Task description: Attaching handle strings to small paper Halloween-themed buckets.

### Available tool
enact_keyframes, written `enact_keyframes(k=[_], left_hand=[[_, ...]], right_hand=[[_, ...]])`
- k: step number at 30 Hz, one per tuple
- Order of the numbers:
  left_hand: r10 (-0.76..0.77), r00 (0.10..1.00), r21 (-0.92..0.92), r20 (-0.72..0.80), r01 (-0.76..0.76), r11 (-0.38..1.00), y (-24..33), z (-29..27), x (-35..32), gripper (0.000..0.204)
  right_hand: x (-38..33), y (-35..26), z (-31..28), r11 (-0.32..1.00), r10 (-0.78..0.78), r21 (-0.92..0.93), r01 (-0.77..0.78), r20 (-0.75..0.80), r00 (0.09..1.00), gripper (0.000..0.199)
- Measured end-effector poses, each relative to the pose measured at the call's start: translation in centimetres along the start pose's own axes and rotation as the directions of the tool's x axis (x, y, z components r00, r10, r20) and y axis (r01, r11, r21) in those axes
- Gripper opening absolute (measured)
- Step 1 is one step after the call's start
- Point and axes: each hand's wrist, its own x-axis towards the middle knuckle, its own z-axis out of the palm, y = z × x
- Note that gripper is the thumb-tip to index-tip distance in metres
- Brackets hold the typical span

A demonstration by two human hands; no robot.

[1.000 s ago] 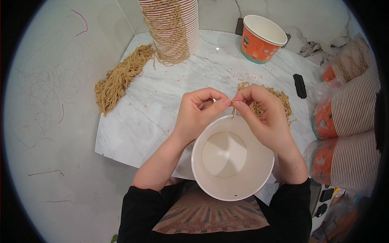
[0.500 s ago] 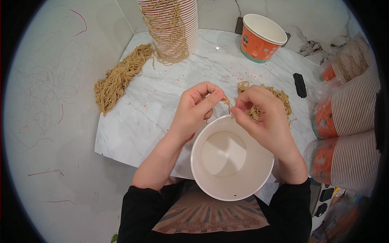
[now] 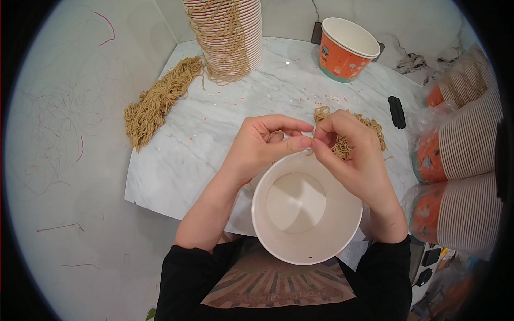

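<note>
Left hand (image 3: 255,143) and right hand (image 3: 354,148) meet at fingertips above white round paper bucket's (image 3: 306,211) far rim; cannot tell from here what either grip pinches. Loose tan cord heap (image 3: 375,130) lies on white marbled counter (image 3: 176,160).

Black short-sleeved shirt (image 3: 284,314), its front bearing a brown panel (image 3: 278,289) of fanned dark stripes

Lit softly and fairly brightly. Shadowed inside the tub (image 3: 342,211), just below left hand (image 3: 259,147) and right hand (image 3: 356,150). Dimmed beneath the table (image 3: 176,155), lower left of both. Glossed with faint glare on plastic wrap (image 3: 431,120), right of both. Bowed and blackened toward the outer edges. Blurred in clutter (image 3: 455,283) lower right of both.
</note>
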Motion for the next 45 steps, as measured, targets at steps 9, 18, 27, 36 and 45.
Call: enact_keyframes(k=[9,18,27,36,45], left_hand=[[-0.086,0.996,0.0,0.015,0.086,0.996,0.8,-0.8,0.1,0.021],[-0.09,0.995,-0.009,-0.046,0.09,0.996,1.0,-1.2,0.2,0.024],[0.015,0.996,0.042,-0.083,-0.012,0.999,0.6,-0.7,0.2,0.021],[-0.001,0.995,0.017,-0.103,0.003,1.0,0.6,-1.0,0.2,0.018],[0.129,0.991,-0.126,-0.025,-0.131,0.983,0.6,-0.8,0.2,0.018]], right_hand=[[0.0,0.0,-0.5,1.0,0.008,-0.025,-0.007,0.04,0.999,0.012],[0.0,-0.2,-1.7,0.998,0.053,0.015,-0.055,0.109,0.993,0.013],[-0.1,-0.4,-2.3,0.995,0.089,0.022,-0.093,0.135,0.987,0.012],[0.1,-0.3,-1.4,0.999,0.05,0.009,-0.052,0.127,0.991,0.023],[0.9,1.9,0.3,0.992,0.074,0.092,-0.092,0.181,0.981,0.022]])
